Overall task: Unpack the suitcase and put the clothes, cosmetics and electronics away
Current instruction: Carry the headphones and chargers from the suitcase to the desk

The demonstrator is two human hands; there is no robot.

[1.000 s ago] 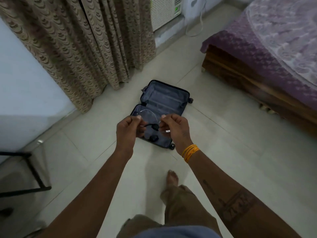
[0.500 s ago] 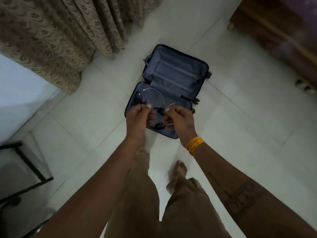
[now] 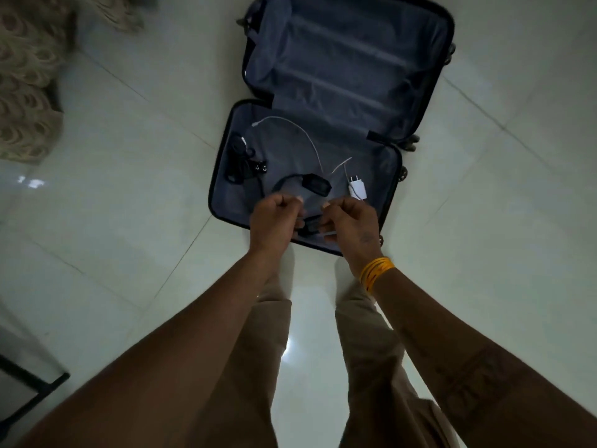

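Note:
A dark suitcase [image 3: 355,59] lies open flat on the tiled floor, its far half showing only grey lining. The near half holds a white cable [image 3: 303,134], a white charger plug [image 3: 357,189], a black adapter with its cord [image 3: 315,182] and a bundle of black gear [image 3: 240,163] at the left. My left hand [image 3: 274,221] and my right hand [image 3: 350,221] hover side by side over the case's near edge. Each has its fingers curled, pinching what looks like a thin clear plastic bag stretched between them. A small black item shows behind them.
A patterned beige curtain [image 3: 26,92] hangs at the upper left. A black metal frame [image 3: 38,392] stands at the lower left. My legs in tan trousers [image 3: 371,367] stand right at the suitcase's near edge. Pale glossy tiles surround the case.
I have stepped up to the suitcase and now look straight down into it; the bed has left the view. Both hands stay close together in the same pinching hold.

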